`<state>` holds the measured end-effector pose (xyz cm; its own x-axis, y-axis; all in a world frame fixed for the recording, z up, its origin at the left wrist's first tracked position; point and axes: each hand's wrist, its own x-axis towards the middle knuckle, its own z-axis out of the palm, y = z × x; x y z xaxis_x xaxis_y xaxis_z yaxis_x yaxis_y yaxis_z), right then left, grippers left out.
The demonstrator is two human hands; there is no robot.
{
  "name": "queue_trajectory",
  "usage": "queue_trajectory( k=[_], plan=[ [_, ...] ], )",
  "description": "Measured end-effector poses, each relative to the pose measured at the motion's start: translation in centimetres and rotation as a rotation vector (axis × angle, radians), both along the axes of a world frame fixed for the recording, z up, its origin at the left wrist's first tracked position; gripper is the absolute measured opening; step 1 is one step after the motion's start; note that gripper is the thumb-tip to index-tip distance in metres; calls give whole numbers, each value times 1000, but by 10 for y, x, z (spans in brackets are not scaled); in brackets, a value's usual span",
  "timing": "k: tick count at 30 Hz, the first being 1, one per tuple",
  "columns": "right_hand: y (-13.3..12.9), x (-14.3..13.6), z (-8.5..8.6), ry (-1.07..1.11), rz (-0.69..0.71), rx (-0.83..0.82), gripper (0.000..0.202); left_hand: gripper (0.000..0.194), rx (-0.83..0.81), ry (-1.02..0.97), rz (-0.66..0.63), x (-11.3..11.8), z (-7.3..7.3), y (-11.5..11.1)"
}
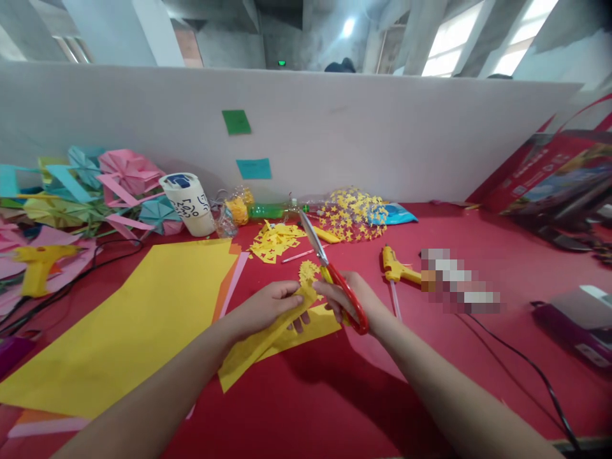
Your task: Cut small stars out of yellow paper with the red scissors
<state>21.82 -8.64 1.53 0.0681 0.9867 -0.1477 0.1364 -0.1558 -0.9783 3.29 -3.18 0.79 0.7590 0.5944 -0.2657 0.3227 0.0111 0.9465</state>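
My left hand (275, 303) pinches a strip of yellow paper (262, 338) whose long end trails down toward me. In my right hand (351, 296) is a pair of red-handled scissors (339, 280), its blades pointing up and away; the fingers of this hand also reach the strip's upper end. Another yellow paper piece (322, 322) lies flat beneath the hands. Just beyond them sits a small heap of cut yellow stars (308, 271). Farther back is a pile of yellow paper scraps (273, 241), with a thin pink-white pen-like stick (297, 256) beside it.
Large yellow sheets (129, 319) cover the left side. A clear bag of yellow stars (354, 213) rests by the white partition (382, 140). Yellow glue guns lie right (399, 268) and left (41, 264), with black cables. A white cup (191, 207) stands near folded paper flowers (129, 172).
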Motion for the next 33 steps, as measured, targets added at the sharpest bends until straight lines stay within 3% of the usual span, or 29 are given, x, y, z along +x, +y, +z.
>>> queue_trajectory(
  k=[5,9,12,16,21,25,29,33],
  plan=[
    [1,1,16,-76,-8,-10,37,17,-117,-99,99,8,3,3],
    [7,16,6,-288,29,81,35,18,-228,-224,356,6,-1,9],
    [9,26,-4,-466,42,148,42,25,-207,-278,505,0,-5,11],
    [5,31,-7,-733,58,221,44,20,-182,-358,544,-5,-7,11],
    [-7,33,-11,-952,199,129,38,13,-198,-457,587,-5,-2,6],
    [-16,33,-13,-758,331,-5,39,14,-207,-511,621,-5,0,0],
    [-21,27,-2,-482,501,-112,43,19,-147,-512,616,-3,1,-6],
    [-23,20,6,-312,541,-137,42,17,-88,-508,608,0,1,-10]
  ],
)
